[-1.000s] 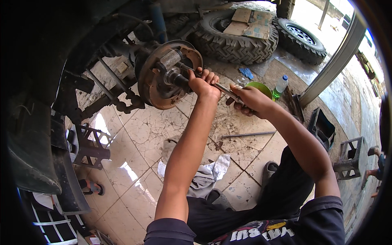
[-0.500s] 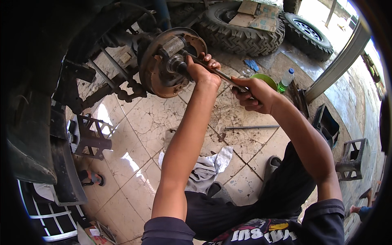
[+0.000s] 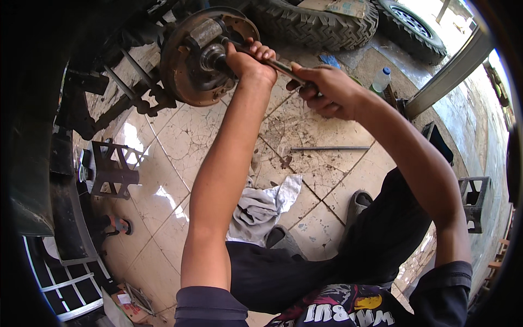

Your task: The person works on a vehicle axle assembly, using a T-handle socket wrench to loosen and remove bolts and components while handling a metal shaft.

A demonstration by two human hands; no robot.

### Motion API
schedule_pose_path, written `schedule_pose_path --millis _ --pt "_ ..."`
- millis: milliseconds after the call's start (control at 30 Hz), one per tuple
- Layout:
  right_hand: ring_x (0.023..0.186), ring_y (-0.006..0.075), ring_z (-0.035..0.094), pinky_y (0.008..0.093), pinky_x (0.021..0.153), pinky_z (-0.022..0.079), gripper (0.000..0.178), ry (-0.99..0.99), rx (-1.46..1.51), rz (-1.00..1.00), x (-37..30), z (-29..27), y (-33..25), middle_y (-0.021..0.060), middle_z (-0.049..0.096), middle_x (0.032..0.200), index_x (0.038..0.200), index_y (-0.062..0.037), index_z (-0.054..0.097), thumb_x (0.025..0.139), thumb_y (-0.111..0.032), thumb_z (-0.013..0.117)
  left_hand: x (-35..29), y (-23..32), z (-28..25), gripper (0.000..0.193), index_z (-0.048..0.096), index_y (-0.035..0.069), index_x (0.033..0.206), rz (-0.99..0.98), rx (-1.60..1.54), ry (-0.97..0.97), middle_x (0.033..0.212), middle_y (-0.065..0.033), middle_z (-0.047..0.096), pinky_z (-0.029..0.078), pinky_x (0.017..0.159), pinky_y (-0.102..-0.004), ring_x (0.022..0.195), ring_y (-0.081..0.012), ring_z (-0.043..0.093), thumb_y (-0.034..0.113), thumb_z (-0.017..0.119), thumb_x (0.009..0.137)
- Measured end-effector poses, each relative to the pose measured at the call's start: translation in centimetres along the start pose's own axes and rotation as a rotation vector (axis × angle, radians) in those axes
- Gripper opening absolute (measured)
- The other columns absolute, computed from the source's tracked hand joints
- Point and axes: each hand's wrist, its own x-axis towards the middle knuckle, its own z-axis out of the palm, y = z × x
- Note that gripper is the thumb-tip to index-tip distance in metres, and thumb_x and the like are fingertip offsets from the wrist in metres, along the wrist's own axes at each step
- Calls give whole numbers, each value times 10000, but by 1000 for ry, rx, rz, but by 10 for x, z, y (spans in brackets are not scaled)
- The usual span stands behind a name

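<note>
A rusty brake backing plate (image 3: pixel 177 73) with a wheel hub (image 3: pixel 211 56) at its centre stands at the upper left. Across the front of the hub runs a long metal bar (image 3: pixel 281 66), its far end up against the assembly. Closest to the hub, my left hand (image 3: pixel 251 62) is closed round the bar, thumb toward the hub. My right hand (image 3: pixel 332 91) grips the bar's outer end, fingers curled beneath it. How the bar's tip meets the assembly is partly hidden by my left hand.
Another metal rod (image 3: pixel 329 148) lies on the tiled floor, beyond a grey rag (image 3: pixel 256 212). Large tyres (image 3: pixel 321 30) rest at the back. A plastic bottle (image 3: pixel 381 80) stands near a metal post (image 3: pixel 449 73). A dark crate-like stand (image 3: pixel 113 169) sits at left, another (image 3: pixel 474 204) at right.
The view has shifted, so the hub sits higher and further left. Both hands keep their hold on the bar, which lies at a similar slant.
</note>
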Motion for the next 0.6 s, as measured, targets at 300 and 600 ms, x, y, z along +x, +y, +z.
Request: schedule_pose_path --millis 300,600 --pt "523 337 581 431 521 465 394 507 -1014 -584 3 23 33 170 619 651 905 51 610 939 -340 571 11 0 -12 472 484 108 768 76 20 47 551 42 328 218 419 -240 436 -89 241 515 375 982" --pt "504 259 526 386 502 443 378 313 -475 -251 6 8 31 117 584 645 799 19 603 954 -315 518 10 -7 -24 489 479 123 741 60 -17 -10 539 43 315 197 396 -235 410 -88 244 515 324 988"
